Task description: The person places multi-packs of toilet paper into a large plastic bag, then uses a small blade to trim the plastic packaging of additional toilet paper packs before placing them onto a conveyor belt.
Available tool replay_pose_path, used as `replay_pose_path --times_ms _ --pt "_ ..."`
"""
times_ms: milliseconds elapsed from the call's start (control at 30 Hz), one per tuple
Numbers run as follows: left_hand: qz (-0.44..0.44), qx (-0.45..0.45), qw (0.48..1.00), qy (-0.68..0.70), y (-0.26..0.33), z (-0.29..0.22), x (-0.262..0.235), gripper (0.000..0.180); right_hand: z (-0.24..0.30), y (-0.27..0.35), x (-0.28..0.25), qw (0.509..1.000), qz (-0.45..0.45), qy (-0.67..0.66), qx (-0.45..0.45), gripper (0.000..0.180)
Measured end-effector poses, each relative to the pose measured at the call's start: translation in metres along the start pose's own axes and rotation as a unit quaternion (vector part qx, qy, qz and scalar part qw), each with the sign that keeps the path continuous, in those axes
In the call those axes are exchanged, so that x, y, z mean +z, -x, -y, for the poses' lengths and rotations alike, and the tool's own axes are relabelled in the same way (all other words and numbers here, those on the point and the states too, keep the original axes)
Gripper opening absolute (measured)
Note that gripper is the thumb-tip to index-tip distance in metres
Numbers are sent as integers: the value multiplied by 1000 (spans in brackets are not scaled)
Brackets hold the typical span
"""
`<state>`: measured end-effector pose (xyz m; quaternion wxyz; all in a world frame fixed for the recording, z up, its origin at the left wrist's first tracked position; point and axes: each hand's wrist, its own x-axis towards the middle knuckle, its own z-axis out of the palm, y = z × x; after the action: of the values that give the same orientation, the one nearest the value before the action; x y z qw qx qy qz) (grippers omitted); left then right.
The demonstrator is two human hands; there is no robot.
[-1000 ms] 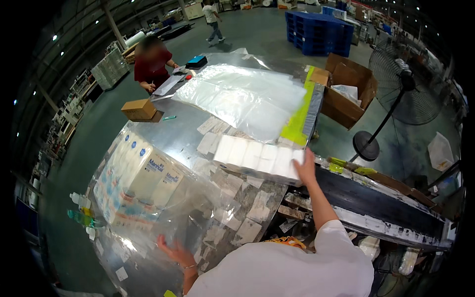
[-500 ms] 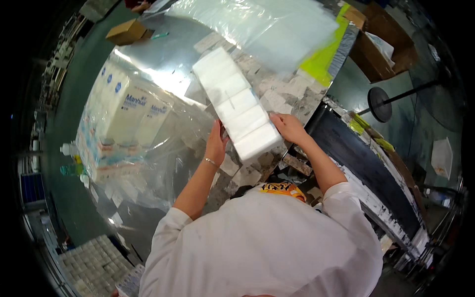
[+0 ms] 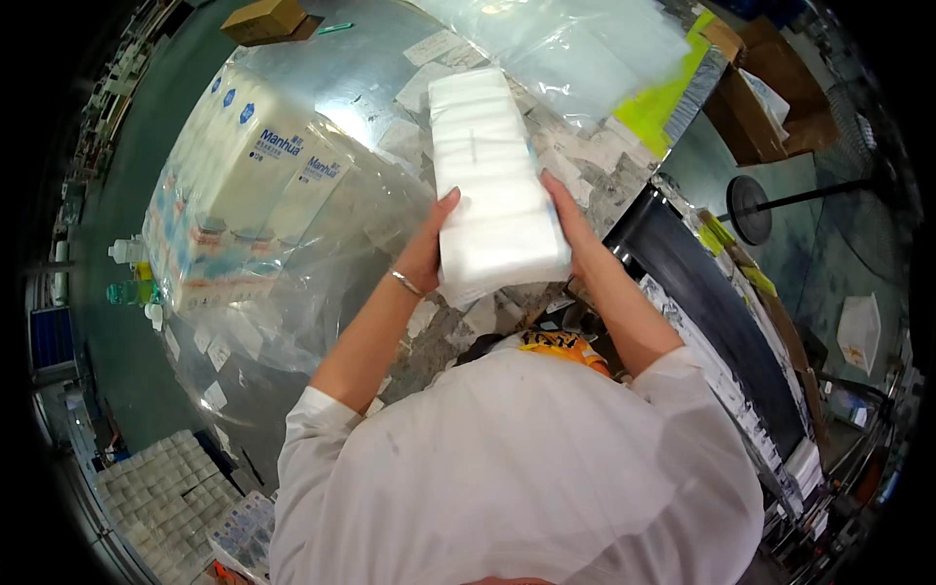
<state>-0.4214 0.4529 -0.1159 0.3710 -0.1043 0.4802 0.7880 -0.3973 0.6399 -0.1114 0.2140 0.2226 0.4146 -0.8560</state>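
Note:
Between my two hands is a long white row of tissue packs [image 3: 485,180], pressed together end to end. My left hand [image 3: 426,239] grips its left side, thumb on top, a bracelet at the wrist. From the right side my right hand [image 3: 573,224] clasps it near the close end. The fingers underneath are hidden. To the left stands a bigger block of packed tissues [image 3: 249,185] in a clear plastic bag [image 3: 370,229], whose loose mouth spreads toward my left hand.
The metal table [image 3: 366,68] is patched with worn paper. Clear plastic sheets [image 3: 575,58] lie at the far side. A dark conveyor belt [image 3: 717,283] runs along the right. A small cardboard box [image 3: 263,19] sits far left; a bigger open carton [image 3: 780,107] is far right.
The row of tissue packs has swung from a slant to nearly straight ahead of me and appears larger. Both hands have moved forward along its sides and now hold it more firmly.

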Motion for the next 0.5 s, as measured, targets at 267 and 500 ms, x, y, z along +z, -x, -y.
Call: replay_pose_path --times_ms 267,500 --pt "55 -21 998 3 63 -35 49 73 39 86 20 999 31 21 2 63" --pt "62 84 988 -117 96 -17 63 92 3 110 -4 998 11 -41 -48 56"
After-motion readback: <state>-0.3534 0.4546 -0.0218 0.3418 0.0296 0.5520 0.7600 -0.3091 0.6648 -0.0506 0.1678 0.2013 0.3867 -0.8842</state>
